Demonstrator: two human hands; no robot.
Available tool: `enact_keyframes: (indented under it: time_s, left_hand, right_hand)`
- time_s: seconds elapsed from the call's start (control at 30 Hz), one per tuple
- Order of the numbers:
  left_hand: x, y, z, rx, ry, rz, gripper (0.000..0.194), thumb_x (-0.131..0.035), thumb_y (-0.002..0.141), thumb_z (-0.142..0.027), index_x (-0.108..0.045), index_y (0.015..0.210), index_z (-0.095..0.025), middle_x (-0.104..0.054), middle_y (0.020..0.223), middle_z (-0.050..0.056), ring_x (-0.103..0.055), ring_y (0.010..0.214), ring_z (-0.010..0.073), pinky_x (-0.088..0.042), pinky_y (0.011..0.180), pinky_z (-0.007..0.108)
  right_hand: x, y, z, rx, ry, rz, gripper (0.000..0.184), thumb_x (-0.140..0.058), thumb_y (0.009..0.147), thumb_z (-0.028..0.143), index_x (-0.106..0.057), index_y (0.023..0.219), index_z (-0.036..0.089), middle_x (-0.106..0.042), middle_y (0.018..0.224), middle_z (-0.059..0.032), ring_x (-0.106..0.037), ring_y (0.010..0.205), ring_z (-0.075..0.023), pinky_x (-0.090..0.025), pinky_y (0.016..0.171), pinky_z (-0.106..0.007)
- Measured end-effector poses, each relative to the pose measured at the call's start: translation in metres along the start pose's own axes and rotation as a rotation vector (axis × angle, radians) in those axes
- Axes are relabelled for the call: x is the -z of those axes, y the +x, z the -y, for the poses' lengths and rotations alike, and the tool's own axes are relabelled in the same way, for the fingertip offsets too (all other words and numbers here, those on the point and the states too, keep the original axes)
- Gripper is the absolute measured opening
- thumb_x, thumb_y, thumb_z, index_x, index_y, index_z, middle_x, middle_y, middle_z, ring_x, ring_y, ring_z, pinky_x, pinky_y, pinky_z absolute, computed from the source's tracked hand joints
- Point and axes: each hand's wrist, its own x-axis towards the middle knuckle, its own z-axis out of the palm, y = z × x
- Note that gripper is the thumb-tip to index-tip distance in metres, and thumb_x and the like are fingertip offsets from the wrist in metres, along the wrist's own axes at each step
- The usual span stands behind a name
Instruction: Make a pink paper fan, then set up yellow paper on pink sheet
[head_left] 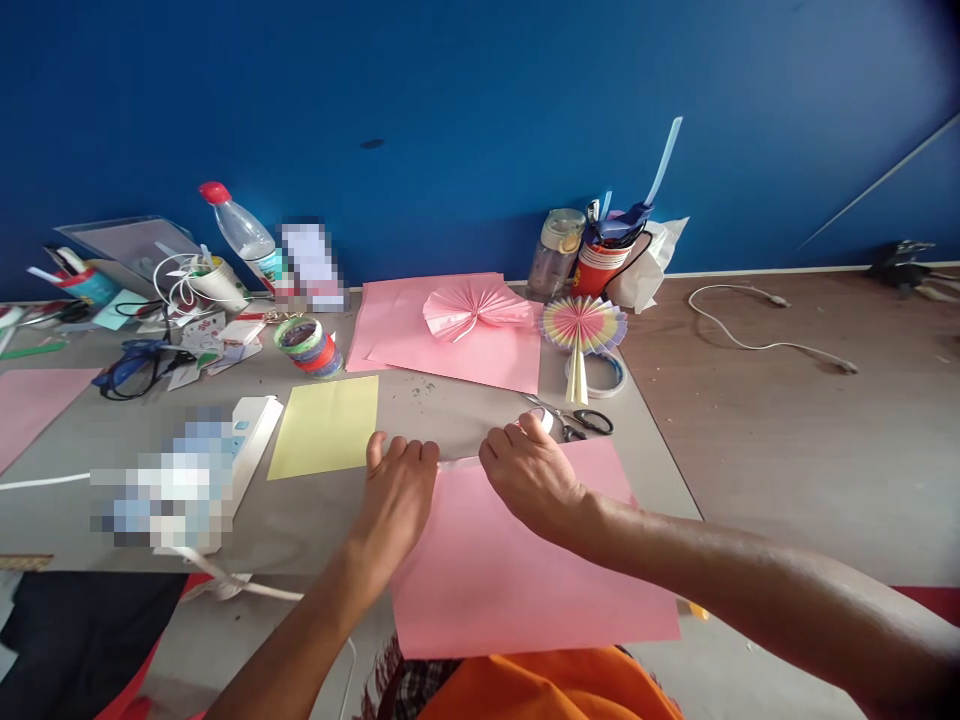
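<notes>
A sheet of pink paper (540, 580) lies at the table's front edge and hangs a little over it. My left hand (401, 490) is closed at the sheet's far left corner. My right hand (531, 470) is closed over the far edge, farther right. A thin strip of clear tape (459, 462) runs between both hands along that edge. A white tape roll (543, 418) shows just behind my right thumb; whether the hand grips it is partly hidden. Scissors (574, 418) with black handles lie beside the roll.
Yellow paper (322, 428) lies left of my hands, near a white power strip (259, 425). Farther back are pink sheets (450, 355), a folded pink fan (474, 310), a multicoloured paper fan (582, 325), a tape ring (619, 375), a tape stack (307, 345) and a bottle (244, 230).
</notes>
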Motion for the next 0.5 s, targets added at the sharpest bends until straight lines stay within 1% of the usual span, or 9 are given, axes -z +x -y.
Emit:
enact_keyframes:
  time_s: [0.07,0.13,0.2,0.27,0.33,0.4,0.5]
  left_hand:
    - [0.003,-0.003,-0.006,-0.002,0.063,-0.068,0.02,-0.044,0.083,-0.004,-0.059,0.081,-0.016,-0.062,0.077,0.007,-0.058,0.083,0.0237,-0.029,0.101,0.05]
    - [0.003,-0.006,-0.012,-0.025,0.068,-0.155,0.022,-0.043,0.084,-0.003,-0.061,0.09,-0.015,-0.064,0.095,0.011,-0.057,0.097,0.026,-0.029,0.104,0.052]
    - [0.0,-0.011,-0.019,-0.083,-0.006,-0.241,0.024,-0.044,0.085,-0.005,-0.06,0.099,-0.015,-0.062,0.11,0.013,-0.054,0.109,0.0267,-0.031,0.105,0.051]
    - [-0.007,-0.017,-0.026,-0.137,-0.116,-0.292,0.024,-0.045,0.087,-0.007,-0.059,0.105,-0.013,-0.06,0.115,0.014,-0.053,0.113,0.0258,-0.036,0.105,0.047]
    - [-0.015,-0.023,-0.034,-0.163,-0.21,-0.316,0.027,-0.046,0.087,-0.01,-0.057,0.112,-0.011,-0.058,0.119,0.016,-0.053,0.115,0.0259,-0.041,0.103,0.043]
    - [-0.024,-0.028,-0.04,-0.18,-0.262,-0.315,0.034,-0.045,0.088,-0.012,-0.051,0.122,-0.009,-0.055,0.126,0.018,-0.05,0.121,0.0272,-0.043,0.103,0.043]
    - [-0.034,-0.034,-0.047,-0.189,-0.291,-0.241,0.047,-0.04,0.09,-0.016,-0.037,0.136,-0.011,-0.052,0.133,0.019,-0.047,0.127,0.0285,-0.042,0.105,0.046]
  right_hand:
    - [0.0,0.001,0.001,-0.007,-0.007,-0.008,0.013,-0.053,0.069,0.005,-0.059,0.076,0.014,-0.055,0.071,-0.0054,-0.05,0.065,-0.0193,-0.025,0.087,-0.043]
    - [-0.001,0.001,0.002,-0.015,-0.016,-0.02,0.012,-0.053,0.069,0.005,-0.059,0.075,0.015,-0.055,0.07,-0.0053,-0.05,0.065,-0.0192,-0.026,0.087,-0.044]
    - [-0.001,0.001,0.003,-0.021,-0.026,-0.036,0.012,-0.053,0.07,0.005,-0.059,0.074,0.015,-0.056,0.07,-0.0055,-0.05,0.066,-0.0196,-0.026,0.088,-0.044]
    - [-0.002,0.001,0.004,-0.024,-0.03,-0.05,0.012,-0.052,0.072,0.006,-0.06,0.074,0.015,-0.056,0.07,-0.0058,-0.051,0.067,-0.0201,-0.025,0.089,-0.044]
    - [-0.003,0.001,0.004,-0.026,-0.019,-0.049,0.012,-0.052,0.073,0.007,-0.06,0.076,0.015,-0.057,0.071,-0.006,-0.051,0.068,-0.0201,-0.025,0.089,-0.044]
    - [-0.003,0.0,0.005,-0.024,-0.003,-0.035,0.011,-0.052,0.074,0.007,-0.06,0.077,0.015,-0.057,0.072,-0.006,-0.05,0.068,-0.02,-0.025,0.09,-0.044]
    - [-0.002,0.0,0.006,-0.017,0.0,-0.008,0.011,-0.052,0.074,0.008,-0.061,0.078,0.014,-0.058,0.073,-0.0065,-0.052,0.069,-0.021,-0.025,0.09,-0.045]
